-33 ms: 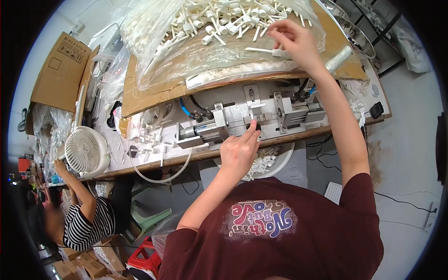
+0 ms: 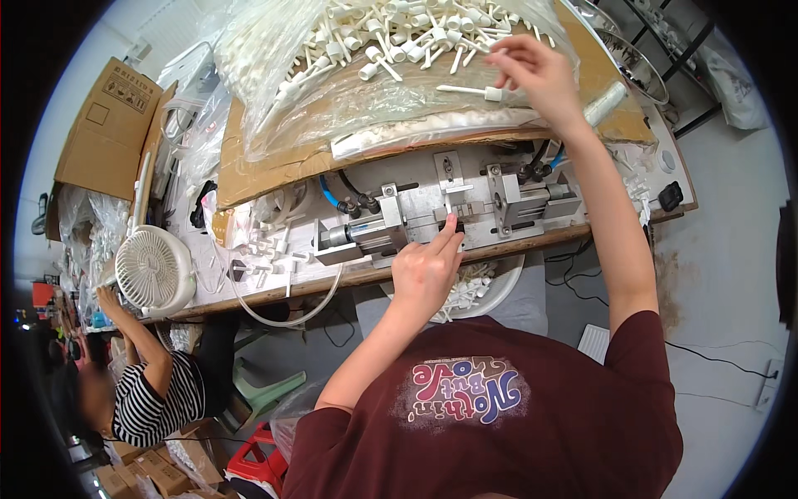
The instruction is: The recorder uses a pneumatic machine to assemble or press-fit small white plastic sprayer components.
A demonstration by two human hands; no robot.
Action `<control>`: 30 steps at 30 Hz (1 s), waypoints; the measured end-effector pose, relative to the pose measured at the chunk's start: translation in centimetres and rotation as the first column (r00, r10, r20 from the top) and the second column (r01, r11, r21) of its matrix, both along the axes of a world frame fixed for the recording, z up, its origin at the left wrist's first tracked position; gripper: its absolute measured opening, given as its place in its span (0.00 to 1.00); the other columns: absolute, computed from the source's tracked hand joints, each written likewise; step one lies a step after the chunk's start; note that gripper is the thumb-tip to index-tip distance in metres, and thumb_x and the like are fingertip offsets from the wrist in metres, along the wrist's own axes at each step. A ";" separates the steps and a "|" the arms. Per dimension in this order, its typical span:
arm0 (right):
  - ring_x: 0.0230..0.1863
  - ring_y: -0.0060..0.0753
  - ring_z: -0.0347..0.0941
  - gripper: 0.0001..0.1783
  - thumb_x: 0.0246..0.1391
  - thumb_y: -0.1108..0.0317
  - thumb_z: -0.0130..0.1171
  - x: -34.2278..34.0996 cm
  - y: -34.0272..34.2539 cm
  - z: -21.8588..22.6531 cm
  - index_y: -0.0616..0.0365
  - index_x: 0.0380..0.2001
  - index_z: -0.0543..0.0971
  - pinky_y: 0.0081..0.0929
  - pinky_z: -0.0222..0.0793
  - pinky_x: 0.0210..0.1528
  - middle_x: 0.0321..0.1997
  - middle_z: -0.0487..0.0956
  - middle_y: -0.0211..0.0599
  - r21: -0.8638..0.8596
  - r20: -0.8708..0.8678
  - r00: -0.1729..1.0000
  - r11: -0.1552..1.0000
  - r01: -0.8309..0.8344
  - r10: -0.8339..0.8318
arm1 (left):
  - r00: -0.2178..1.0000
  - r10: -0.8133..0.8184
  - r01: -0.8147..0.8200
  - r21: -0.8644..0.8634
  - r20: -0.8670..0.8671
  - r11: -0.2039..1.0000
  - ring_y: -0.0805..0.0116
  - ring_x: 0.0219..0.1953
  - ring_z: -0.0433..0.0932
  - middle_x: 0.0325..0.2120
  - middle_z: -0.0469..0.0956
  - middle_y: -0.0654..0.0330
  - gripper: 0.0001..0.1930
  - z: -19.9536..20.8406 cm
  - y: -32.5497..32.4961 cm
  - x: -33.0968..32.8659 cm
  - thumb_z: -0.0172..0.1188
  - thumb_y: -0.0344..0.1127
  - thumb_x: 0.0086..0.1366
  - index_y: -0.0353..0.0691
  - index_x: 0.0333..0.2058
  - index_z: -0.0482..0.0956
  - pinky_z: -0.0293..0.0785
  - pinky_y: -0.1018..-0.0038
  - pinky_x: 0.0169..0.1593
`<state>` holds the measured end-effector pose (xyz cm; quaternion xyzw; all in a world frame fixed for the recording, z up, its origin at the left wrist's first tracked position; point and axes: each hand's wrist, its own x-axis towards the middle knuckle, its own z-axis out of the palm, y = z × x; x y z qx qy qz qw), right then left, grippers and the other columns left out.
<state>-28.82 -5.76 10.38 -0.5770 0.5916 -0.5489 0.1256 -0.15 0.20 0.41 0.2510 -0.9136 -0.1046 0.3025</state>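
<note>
My left hand rests at the metal clamping fixture, index finger stretched out. Its fingertip touches the lower end of a small white piece in the middle of the fixture; the thumb is hidden. Above the plastic-covered cardboard, my right hand hangs with its fingers apart and bent, and I see nothing in them. Just left of and below those fingers lies a single white plastic part, a thin stem with a round cap. A heap of similar white parts lies farther back on the plastic sheet.
Air cylinders with blue and black hoses flank the fixture. Under the bench edge stands a white tub of white pieces. A white fan and loose white parts are at left. Another person sits at far left.
My right hand has shifted slightly to the right, off the cap of the lone white part, which stays lying there. My left hand has not moved.
</note>
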 end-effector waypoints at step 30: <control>0.26 0.33 0.74 0.10 0.53 0.66 0.61 0.5 -1.6 -0.5 0.59 0.37 0.77 0.33 0.69 0.32 0.23 0.77 0.37 0.129 -0.388 0.904 0.961 0.246 -0.180 | 0.938 -0.149 0.277 0.418 -0.313 0.865 0.75 0.26 0.81 0.48 0.81 0.52 0.21 3.8 1.6 4.5 0.74 0.29 0.51 0.36 0.45 0.82 0.77 0.80 0.31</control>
